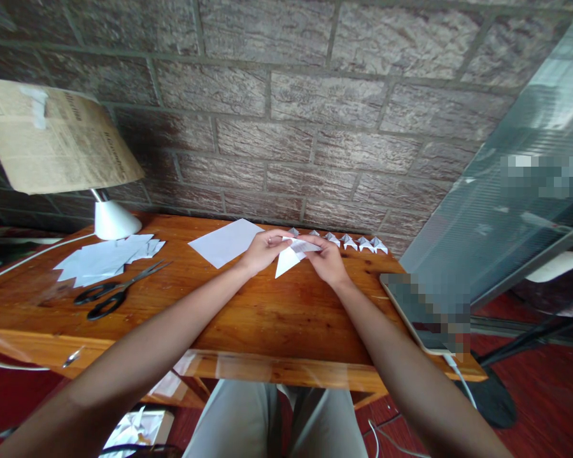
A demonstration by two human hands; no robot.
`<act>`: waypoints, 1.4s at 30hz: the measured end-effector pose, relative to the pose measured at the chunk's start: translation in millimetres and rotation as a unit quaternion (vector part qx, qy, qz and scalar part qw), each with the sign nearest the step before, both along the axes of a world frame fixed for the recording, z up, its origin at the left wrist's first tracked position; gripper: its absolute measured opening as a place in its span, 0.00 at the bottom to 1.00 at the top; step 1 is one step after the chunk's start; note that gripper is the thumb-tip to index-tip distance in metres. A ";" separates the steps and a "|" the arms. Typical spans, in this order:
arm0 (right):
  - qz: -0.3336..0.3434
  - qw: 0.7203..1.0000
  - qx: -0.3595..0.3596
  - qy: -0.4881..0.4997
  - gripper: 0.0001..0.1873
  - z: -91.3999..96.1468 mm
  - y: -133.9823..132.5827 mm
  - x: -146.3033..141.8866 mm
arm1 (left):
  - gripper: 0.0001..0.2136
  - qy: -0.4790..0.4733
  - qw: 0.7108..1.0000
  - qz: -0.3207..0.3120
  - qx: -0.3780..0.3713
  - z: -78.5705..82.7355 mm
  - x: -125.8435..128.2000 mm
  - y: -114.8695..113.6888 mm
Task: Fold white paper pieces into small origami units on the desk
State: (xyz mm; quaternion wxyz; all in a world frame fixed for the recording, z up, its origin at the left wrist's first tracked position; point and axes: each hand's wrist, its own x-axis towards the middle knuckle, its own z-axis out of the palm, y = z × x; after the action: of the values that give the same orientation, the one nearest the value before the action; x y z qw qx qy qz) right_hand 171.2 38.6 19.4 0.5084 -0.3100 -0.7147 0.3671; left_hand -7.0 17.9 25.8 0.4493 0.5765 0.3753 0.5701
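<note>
Between my two hands, above the wooden table, is a piece of folded white paper (289,259) with a pointed flap hanging down. My left hand (265,250) pinches its left upper side. On the right, my right hand (326,257) grips the other end, thumb below and fingers over the top. My fingers hide part of the folds. Behind my hands, a row of several small folded paper shapes (348,241) stands along the table's back edge. A flat white sheet (226,243) lies just left of my left hand.
Black-handled scissors (119,291) and a pile of white paper pieces (106,259) lie at left, near a lamp (116,220). A tablet (417,312) with a white cable rests at the right edge. A brick wall (286,152) rises behind the table (277,324).
</note>
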 end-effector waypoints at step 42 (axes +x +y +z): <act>0.068 0.997 -0.042 0.024 0.20 6.6 -4.7 -0.7 | 0.16 0.013 0.999 -0.027 -0.030 5.7 1.5 -3.9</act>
State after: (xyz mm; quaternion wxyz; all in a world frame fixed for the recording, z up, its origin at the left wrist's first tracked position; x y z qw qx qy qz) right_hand 170.5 33.9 26.0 0.4855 -0.2733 -0.7056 0.4379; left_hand -5.5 14.0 31.5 0.4768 0.5801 0.3821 0.5386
